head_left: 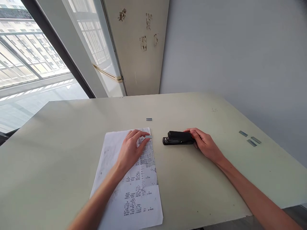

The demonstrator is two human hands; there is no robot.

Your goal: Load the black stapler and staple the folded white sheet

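Note:
My left hand (131, 147) is above the upper part of a printed sheet of paper (141, 204), pinching a small silvery strip of staples (148, 136) between thumb and fingers. To its right lies a black stapler (179, 138), its front end pointing left toward the strip. My right hand (203, 143) grips the stapler's rear end, thumb on the near side. The stapler's top arm sits a little raised above its base at the front. Many staple marks cover the paper's upper right part.
Another staple strip (149, 119) lies beyond the paper. Three more strips, one of them this strip (243, 133), rest at the right of the pale table (72, 137). Behind the table stand a fridge (139, 64) with rusty patches and a grey wall (227, 48); a window (28, 48) is at left.

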